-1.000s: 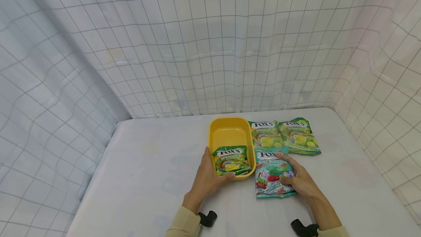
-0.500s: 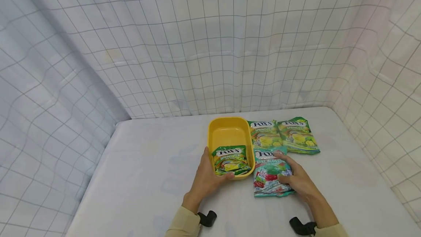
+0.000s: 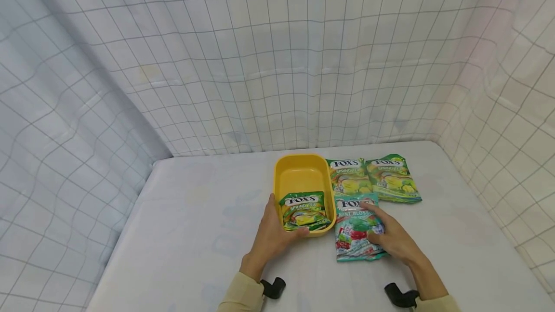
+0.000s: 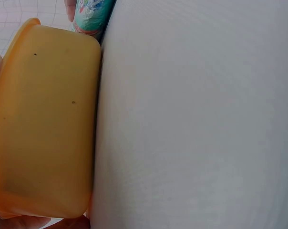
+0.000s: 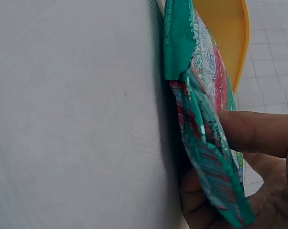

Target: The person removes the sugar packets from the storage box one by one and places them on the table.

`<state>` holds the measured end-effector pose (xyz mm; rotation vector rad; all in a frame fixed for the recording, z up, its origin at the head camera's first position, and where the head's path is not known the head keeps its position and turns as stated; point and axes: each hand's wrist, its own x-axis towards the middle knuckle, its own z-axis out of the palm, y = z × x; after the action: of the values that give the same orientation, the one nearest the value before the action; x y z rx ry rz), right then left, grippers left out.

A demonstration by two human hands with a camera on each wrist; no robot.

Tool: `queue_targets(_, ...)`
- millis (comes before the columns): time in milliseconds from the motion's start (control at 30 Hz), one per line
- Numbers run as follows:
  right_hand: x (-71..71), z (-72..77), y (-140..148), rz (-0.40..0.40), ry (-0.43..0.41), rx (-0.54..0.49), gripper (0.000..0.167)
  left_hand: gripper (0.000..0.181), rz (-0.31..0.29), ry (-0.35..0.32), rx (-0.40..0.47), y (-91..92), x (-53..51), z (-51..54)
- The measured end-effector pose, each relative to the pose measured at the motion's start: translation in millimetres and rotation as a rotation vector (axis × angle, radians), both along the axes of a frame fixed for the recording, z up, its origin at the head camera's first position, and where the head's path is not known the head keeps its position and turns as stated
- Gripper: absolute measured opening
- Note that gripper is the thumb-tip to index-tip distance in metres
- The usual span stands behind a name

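A yellow plastic tub (image 3: 299,173) stands on the table, and a green FOX'S Spring Tea candy bag (image 3: 304,210) lies in its near half. My left hand (image 3: 270,240) holds the tub at its near left corner, fingers along the left side and thumb over the front rim. Just right of the tub is a teal FOX'S Mint Blossom candy bag (image 3: 354,232). My right hand (image 3: 394,235) grips this bag by its right edge. In the right wrist view, its thumb (image 5: 253,131) presses the printed face while other fingers reach behind the bag.
Two more green Spring Tea bags, one (image 3: 350,177) beside the tub and another (image 3: 393,179) farther right, lie behind the teal bag. White cloth covers the table (image 3: 195,225). A checked curtain (image 3: 277,71) encloses the back and sides.
The teal bag has shifted very slightly in my right hand, its lower edge a touch nearer. My left hand and the tub hold still.
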<state>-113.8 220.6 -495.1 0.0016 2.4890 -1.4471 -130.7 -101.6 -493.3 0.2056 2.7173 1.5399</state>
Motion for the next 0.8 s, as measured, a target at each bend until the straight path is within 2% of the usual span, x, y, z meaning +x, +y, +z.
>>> queue_targets(233, 5.0, 3.7, 0.8, -0.052, 0.064, 0.093, 0.085, 0.133, 0.009, -0.001, -0.004, -0.1, 0.3, -0.9)
queue_targets(533, 7.3, 3.8, 7.6, -0.107, 0.138, 0.069, 0.070, 0.136, 0.013, -0.020, -0.016, -0.4, 0.7, -1.1)
queue_targets(667, 8.4, 5.2, 8.6, -0.170, 0.157, 0.064, 0.069, 0.136, 0.007, -0.013, -0.006, -0.6, 0.6, -1.3)
queue_targets(800, 9.4, 8.4, 7.1, -0.245, 0.132, 0.052, 0.072, 0.135, 0.008, -0.009, -0.004, -0.3, 0.7, -0.7)
